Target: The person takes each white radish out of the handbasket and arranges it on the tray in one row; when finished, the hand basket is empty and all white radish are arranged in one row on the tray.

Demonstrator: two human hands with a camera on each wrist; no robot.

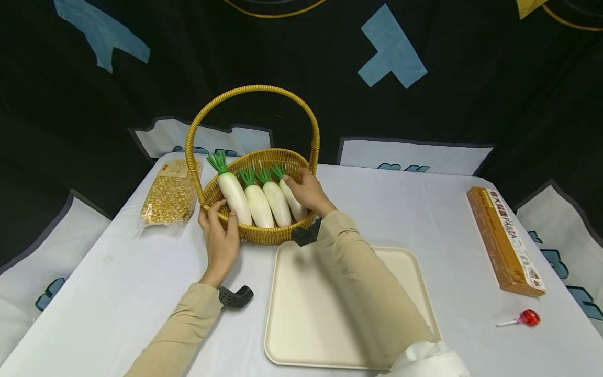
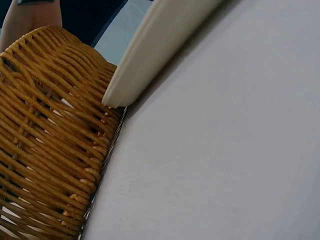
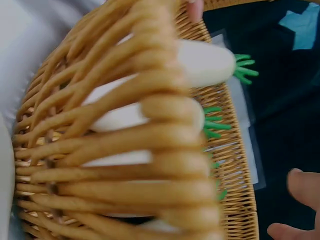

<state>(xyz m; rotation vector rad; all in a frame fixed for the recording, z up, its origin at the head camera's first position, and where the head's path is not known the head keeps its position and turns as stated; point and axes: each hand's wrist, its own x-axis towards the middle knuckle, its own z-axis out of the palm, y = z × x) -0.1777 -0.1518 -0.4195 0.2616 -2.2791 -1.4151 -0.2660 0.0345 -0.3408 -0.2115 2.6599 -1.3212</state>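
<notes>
Several white radishes with green tops (image 1: 258, 205) lie side by side in a yellow wicker basket (image 1: 268, 238) with a tall arched handle. My left hand (image 1: 220, 241) grips the basket's front-left rim, its fingertips over the edge beside the leftmost radish (image 1: 234, 198). At the right side, my right hand (image 1: 308, 191) reaches over the rim by the handle's base, its thumb close to the rightmost radish (image 1: 293, 201). Spread fingers (image 3: 305, 190) of that hand show in the right wrist view, with a gap between them. In the left wrist view the basket's woven side (image 2: 50, 140) hides the left hand.
A cream tray (image 1: 306, 314) lies in front of the basket, under my right forearm. Left of the basket is a bag of yellow corn kernels (image 1: 169, 196). A pasta box (image 1: 506, 241) and a red lollipop (image 1: 529, 318) lie at the right of the white-covered table (image 1: 377, 204).
</notes>
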